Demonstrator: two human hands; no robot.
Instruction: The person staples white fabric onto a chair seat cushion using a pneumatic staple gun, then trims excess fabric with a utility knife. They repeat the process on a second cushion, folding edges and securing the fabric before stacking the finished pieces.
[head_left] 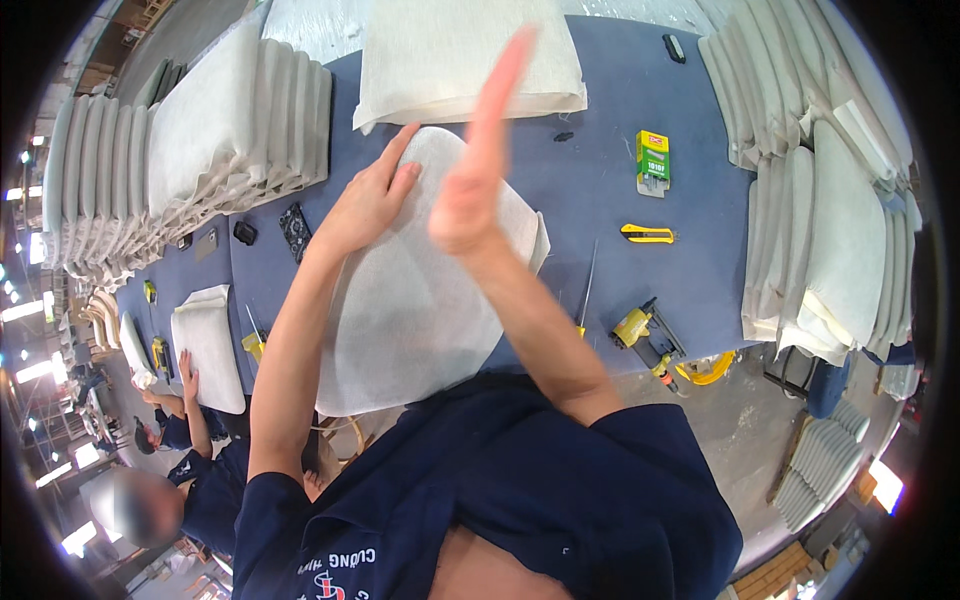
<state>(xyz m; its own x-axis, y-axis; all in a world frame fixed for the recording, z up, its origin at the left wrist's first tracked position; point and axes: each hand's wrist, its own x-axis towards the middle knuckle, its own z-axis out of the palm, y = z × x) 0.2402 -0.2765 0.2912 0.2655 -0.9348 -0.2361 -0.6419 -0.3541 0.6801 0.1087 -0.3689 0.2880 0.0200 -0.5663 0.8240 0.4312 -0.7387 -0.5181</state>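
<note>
A pale, fabric-covered seat pad (415,310) with a rounded far end lies before me on the blue table. My left hand (375,200) rests along the pad's far left edge, index finger stretched forward and thumb apart. Above the pad's far right side, my right hand (478,160) is raised edge-on, its fingers straight and blurred by motion; nothing shows in it. Loose cloth sticks out at the pad's right edge. Beyond both hands lies a stack of similar pads (470,60).
To the right are a green staple box (653,162), yellow utility knife (648,234), screwdriver (590,290) and yellow staple gun (648,335). Pad stacks stand at left (200,150) and right (820,230). A co-worker's hand (188,375) touches another pad (208,345) at lower left.
</note>
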